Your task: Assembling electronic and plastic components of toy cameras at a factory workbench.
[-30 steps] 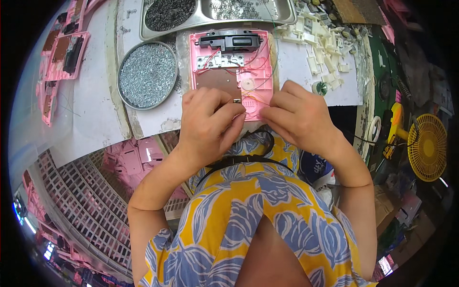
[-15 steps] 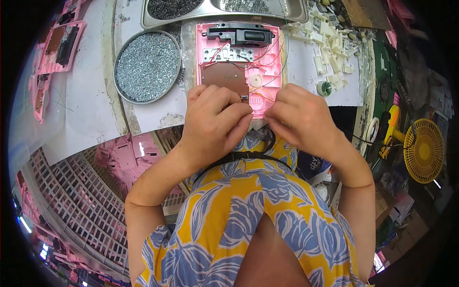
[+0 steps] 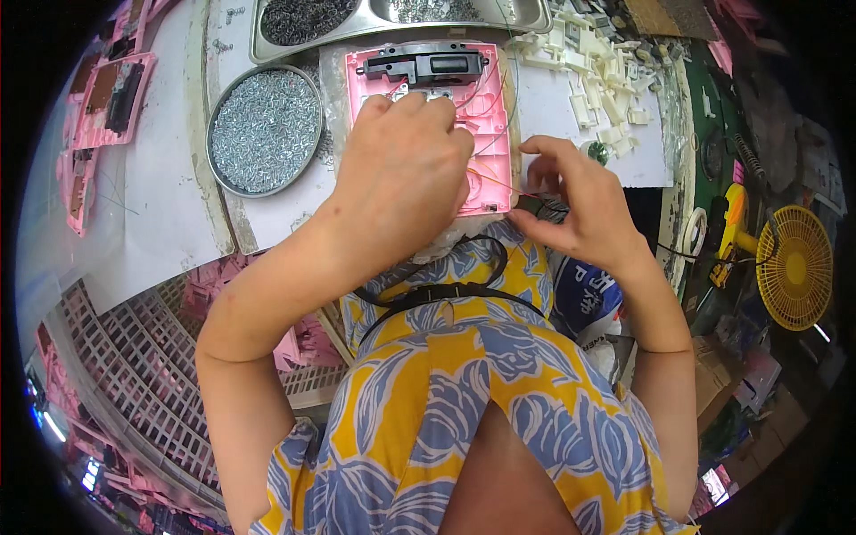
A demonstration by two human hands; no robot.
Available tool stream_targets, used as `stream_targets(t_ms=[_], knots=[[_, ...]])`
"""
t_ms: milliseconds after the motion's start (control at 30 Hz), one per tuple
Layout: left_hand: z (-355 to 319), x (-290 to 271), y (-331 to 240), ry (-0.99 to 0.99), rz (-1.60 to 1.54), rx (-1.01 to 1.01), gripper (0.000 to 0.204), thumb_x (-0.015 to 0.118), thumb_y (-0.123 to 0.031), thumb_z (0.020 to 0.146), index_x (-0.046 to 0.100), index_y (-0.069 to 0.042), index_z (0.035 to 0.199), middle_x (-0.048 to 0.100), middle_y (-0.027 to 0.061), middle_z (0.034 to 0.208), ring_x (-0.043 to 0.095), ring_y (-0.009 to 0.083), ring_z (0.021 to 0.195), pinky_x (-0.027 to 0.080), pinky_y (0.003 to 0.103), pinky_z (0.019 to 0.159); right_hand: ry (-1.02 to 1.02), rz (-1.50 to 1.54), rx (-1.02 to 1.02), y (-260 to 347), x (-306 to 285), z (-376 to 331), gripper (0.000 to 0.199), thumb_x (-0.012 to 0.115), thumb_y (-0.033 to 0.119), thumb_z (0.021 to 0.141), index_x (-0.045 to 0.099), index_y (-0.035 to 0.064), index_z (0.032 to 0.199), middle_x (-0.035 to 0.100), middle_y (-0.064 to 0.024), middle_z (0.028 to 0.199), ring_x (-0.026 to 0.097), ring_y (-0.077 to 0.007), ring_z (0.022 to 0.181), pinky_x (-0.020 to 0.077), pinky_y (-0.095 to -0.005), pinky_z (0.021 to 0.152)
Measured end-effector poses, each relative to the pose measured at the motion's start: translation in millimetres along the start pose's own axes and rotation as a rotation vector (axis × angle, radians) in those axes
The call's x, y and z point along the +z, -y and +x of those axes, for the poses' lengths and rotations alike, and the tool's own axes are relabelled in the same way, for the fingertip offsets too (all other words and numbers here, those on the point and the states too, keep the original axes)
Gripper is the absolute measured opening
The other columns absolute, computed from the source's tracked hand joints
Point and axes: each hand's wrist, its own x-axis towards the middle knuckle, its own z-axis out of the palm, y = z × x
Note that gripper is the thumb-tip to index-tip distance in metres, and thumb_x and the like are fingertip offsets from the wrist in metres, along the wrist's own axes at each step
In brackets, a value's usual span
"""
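Observation:
A shallow pink plastic case [image 3: 497, 169] lies in front of me, with a long black module [image 3: 423, 65] across its far end and thin red, yellow and dark wires inside. My left hand [image 3: 406, 169] covers the case's left half. Its fingers are curled down over the interior, and whatever they grip is hidden. The brown board and most of the metal plate cannot be seen beneath it. Beside the case's near right corner, my right hand [image 3: 580, 201] has thumb and fingers apart, the thumb close to the corner. Thin wires run between the case and these fingers.
Left of the case stands a round metal dish of small screws [image 3: 267, 129]. A steel tray [image 3: 366, 36] of small springs and metal bits sits beyond. Cream plastic parts [image 3: 602, 89] are heaped to the right, near a yellow fan [image 3: 794, 267]. A plastic basket [image 3: 143, 374] is at lower left.
My left hand has moved up and over the case, covering the brown board. My right hand has shifted slightly right and its fingers have spread. The whole bench view has shifted slightly left.

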Motion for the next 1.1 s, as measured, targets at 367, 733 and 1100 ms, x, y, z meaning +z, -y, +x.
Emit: stream_targets(t_ms=[367, 733, 1100], knots=[[4, 13, 0, 0.007, -0.062, -0.012, 0.020, 0.067, -0.015, 0.071, 0.061, -0.007, 0.088, 0.053, 0.0102, 0.098, 0.053, 0.0296, 0.096, 0.040, 0.043, 0.084, -0.004, -0.438, -0.341, -28, -17, 51, 0.030, 0.071, 0.012, 0.075, 0.065, 0.0147, 0.105, 0.063, -0.0013, 0.082, 0.065, -0.0231, 0.080, 0.0519, -0.0378, 0.059], [3, 25, 7, -0.124, -0.101, -0.054, 0.014, 0.066, -0.007, 0.079, 0.059, -0.005, 0.091, 0.056, 0.0114, 0.097, 0.057, 0.0305, 0.091, 0.043, 0.042, 0.076, -0.155, -0.439, -0.323, -24, -13, 43, 0.029, 0.070, 0.010, 0.074, 0.066, 0.0130, 0.102, 0.065, -0.0025, 0.104, 0.064, -0.0224, 0.095, 0.0568, -0.0337, 0.067], [-8, 10, -6, -0.190, -0.284, 0.062, 0.035, 0.068, -0.013, 0.076, 0.063, -0.006, 0.110, 0.056, 0.0074, 0.094, 0.058, 0.0250, 0.090, 0.044, 0.041, 0.080, 0.276, -0.399, -0.208, 18, -42, 5, 0.016, 0.073, 0.014, 0.081, 0.061, 0.0080, 0.089, 0.054, -0.0072, 0.071, 0.061, -0.0285, 0.065, 0.0480, -0.0413, 0.056]])
